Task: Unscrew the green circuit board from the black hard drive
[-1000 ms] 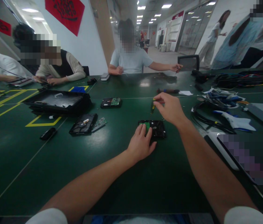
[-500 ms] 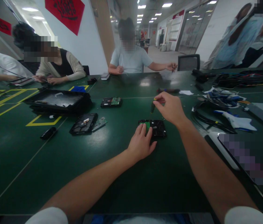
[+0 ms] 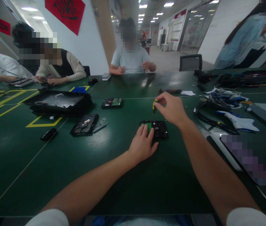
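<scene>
A black hard drive (image 3: 160, 129) with a green circuit board (image 3: 149, 125) lies flat on the green table, board side up. The fingers of my left hand (image 3: 141, 142) press on its left part and hold it down, covering some of the board. Pinched between the thumb and fingers of my right hand (image 3: 170, 106) is a small yellow and black screwdriver (image 3: 154, 106). It points down, upright over the drive's far edge. Its thin shaft reaches that edge, but whether the tip sits in a screw is too small to tell.
To the left lie another hard drive (image 3: 85, 124), a loose circuit board (image 3: 101, 124) and a black tray (image 3: 59, 102). A further drive (image 3: 112, 103) sits farther back. Cables (image 3: 218, 121), gloves (image 3: 239, 121) and a laptop-like device (image 3: 251, 163) occupy the right. A person (image 3: 133, 58) sits opposite.
The screwdriver has turned in my right fingers, showing more yellow on its handle. My left hand and the drive stay put. The person opposite has drawn an outstretched arm back in.
</scene>
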`<state>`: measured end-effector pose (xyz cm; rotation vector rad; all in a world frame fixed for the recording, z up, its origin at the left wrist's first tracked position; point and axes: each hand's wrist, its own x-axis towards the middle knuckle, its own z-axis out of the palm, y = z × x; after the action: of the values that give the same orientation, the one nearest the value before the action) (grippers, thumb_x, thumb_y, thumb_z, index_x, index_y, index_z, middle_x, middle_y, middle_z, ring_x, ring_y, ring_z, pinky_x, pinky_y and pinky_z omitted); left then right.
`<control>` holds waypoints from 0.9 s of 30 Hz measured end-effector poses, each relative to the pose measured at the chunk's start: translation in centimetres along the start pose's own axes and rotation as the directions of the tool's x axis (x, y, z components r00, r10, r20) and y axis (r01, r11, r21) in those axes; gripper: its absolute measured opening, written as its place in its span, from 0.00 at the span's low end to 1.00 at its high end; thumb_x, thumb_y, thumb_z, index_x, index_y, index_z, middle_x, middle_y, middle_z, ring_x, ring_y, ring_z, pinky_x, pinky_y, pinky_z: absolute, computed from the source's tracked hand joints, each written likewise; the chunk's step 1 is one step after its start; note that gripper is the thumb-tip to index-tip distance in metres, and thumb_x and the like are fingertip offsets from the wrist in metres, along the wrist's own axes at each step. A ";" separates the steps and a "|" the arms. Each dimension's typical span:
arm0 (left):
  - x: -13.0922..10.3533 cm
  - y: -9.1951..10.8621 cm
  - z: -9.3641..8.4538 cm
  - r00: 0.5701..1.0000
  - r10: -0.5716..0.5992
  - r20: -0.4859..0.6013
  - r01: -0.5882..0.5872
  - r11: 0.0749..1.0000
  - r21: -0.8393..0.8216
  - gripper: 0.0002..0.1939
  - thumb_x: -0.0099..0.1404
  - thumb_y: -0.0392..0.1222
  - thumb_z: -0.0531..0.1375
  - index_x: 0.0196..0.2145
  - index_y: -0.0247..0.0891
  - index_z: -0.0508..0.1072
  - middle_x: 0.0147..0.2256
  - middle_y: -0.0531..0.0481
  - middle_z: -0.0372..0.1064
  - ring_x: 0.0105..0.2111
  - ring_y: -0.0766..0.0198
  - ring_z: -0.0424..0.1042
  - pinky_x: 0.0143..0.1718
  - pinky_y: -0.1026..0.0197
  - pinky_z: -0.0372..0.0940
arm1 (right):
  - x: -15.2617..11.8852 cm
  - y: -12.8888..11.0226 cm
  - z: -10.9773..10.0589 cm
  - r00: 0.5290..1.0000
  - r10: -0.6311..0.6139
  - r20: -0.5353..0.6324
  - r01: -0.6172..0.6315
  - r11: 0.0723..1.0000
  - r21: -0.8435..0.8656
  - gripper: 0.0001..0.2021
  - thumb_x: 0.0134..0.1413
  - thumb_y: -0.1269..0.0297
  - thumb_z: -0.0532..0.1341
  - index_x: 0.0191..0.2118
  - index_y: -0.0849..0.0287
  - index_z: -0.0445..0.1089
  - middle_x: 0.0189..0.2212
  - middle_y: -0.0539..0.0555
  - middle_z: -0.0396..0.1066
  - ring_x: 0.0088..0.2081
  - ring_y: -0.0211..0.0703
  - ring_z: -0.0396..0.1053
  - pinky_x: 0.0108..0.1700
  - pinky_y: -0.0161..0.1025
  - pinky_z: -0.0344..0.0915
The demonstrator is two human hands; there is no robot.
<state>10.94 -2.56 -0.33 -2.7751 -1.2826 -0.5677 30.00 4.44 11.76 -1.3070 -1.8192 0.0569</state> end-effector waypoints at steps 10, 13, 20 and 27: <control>0.0 0.0 0.0 1.000 -0.012 0.014 0.012 1.000 0.001 0.36 0.74 0.59 0.54 0.69 0.30 0.63 0.70 0.26 0.56 0.73 0.32 0.52 0.69 0.36 0.59 | 0.1 -0.6 -0.2 0.999 -0.044 0.010 0.045 0.998 -0.032 0.03 0.60 0.65 0.66 0.39 0.55 0.75 0.39 0.56 0.79 0.41 0.50 0.76 0.48 0.49 0.72; 0.0 0.0 0.0 1.000 -0.011 0.021 0.011 1.000 0.002 0.37 0.75 0.59 0.54 0.69 0.29 0.63 0.70 0.25 0.55 0.73 0.32 0.51 0.69 0.37 0.58 | -0.1 -0.8 -0.1 1.000 0.023 -0.015 -0.024 0.999 -0.040 0.06 0.59 0.61 0.68 0.37 0.55 0.71 0.37 0.56 0.78 0.39 0.50 0.76 0.45 0.48 0.71; 0.0 0.1 -0.1 0.999 -0.017 0.028 0.017 1.000 0.003 0.36 0.75 0.59 0.53 0.70 0.31 0.62 0.70 0.26 0.55 0.73 0.32 0.51 0.69 0.35 0.59 | 0.0 -0.6 0.2 1.000 0.020 -0.007 -0.021 0.999 -0.044 0.12 0.57 0.56 0.71 0.36 0.53 0.69 0.34 0.53 0.76 0.35 0.47 0.72 0.40 0.45 0.68; 0.0 0.0 0.0 1.000 -0.009 0.011 0.010 1.000 -0.007 0.36 0.74 0.59 0.53 0.70 0.32 0.62 0.70 0.27 0.56 0.73 0.33 0.52 0.68 0.35 0.59 | -0.1 -0.8 -0.1 1.000 0.027 0.003 -0.027 0.991 -0.131 0.19 0.56 0.48 0.71 0.29 0.52 0.64 0.27 0.51 0.72 0.31 0.46 0.68 0.36 0.44 0.62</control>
<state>10.92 -2.55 -0.34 -2.7837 -1.2992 -0.5594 29.47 3.98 12.13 -1.4240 -1.8354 -0.0455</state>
